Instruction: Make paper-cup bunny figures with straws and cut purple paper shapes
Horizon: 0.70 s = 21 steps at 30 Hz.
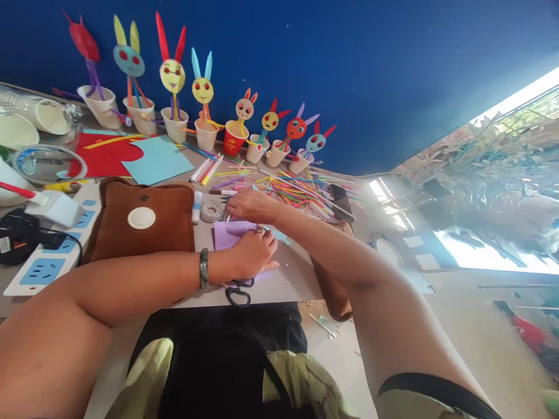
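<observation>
My left hand (254, 254), with a bangle on its wrist, lies on a sheet of purple paper (227, 234), thumb spread from the fingers. Just beyond it my right hand (248, 205) reaches across, fingers closed around something mostly hidden, beside a clear roll of tape (212, 212). A dark slim tip shows by those fingers. Black-handled scissors (238, 297) lie under the left hand at the table's near edge, their blades hidden. A bit of light blue paper (279, 235) pokes out between the hands. A white glue stick (196, 207) stands left of the tape.
Paper rabbit figures in cups (174, 125) line the blue wall. Many colored sticks (290, 195) and several markers (212, 170) lie behind my hands. At left are a brown cushion (126, 224), red and blue card (159, 160), and a power strip (48, 262). A phone (340, 201) lies right.
</observation>
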Tool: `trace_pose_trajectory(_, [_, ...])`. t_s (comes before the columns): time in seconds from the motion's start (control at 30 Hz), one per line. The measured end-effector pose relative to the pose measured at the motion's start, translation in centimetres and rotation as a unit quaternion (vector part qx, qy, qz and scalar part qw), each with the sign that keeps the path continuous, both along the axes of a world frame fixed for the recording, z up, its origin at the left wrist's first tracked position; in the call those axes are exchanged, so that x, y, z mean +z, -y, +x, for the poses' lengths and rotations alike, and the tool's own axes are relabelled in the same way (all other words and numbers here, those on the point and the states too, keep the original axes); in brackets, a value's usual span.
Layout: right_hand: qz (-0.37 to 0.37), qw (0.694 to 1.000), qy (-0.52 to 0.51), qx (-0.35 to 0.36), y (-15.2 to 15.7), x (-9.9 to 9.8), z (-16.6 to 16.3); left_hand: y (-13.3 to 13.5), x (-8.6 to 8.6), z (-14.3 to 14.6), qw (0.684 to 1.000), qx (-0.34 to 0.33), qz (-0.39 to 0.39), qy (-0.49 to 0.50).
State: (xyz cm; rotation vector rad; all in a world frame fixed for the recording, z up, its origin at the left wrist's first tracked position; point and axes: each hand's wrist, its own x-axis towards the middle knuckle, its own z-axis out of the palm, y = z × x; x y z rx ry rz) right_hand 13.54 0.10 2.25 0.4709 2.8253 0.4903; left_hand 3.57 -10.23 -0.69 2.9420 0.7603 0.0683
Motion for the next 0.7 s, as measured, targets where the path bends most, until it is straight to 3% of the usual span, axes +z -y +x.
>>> trace_pose_trajectory(0.13, [0.064, 0.988, -0.132, -0.045, -0.6, 0.5, 3.9, -0.1, 0.2, 0.0, 1.000, -0.001, -0.004, 0.007])
trace_pose_trajectory(0.23, [0.063, 0.950, -0.275, -0.131, 0.7, 0.6, 7.3, -0.2, -0.3, 0.1, 1.000, -0.008, 0.005, 0.017])
trace_pose_trajectory(0.3, [0.037, 0.897, -0.392, -0.200, 2.6, 0.4, 8.8, -0.3, -0.9, 0.2, 0.999, -0.011, 0.011, 0.028])
trace_pose_trajectory(0.4, [-0.003, 0.782, -0.533, -0.323, 6.4, -0.1, 9.4, -0.4, -1.6, 0.3, 0.999, -0.008, 0.019, 0.040])
trace_pose_trajectory(0.5, [-0.056, 0.721, -0.570, -0.391, 9.7, -0.7, 9.3, -0.3, -1.8, 0.5, 0.999, 0.012, 0.015, 0.043])
trace_pose_trajectory(0.7, [-0.118, 0.686, -0.573, -0.431, 12.2, -2.7, 10.0, 0.0, -1.5, 0.5, 0.999, 0.032, 0.016, 0.036])
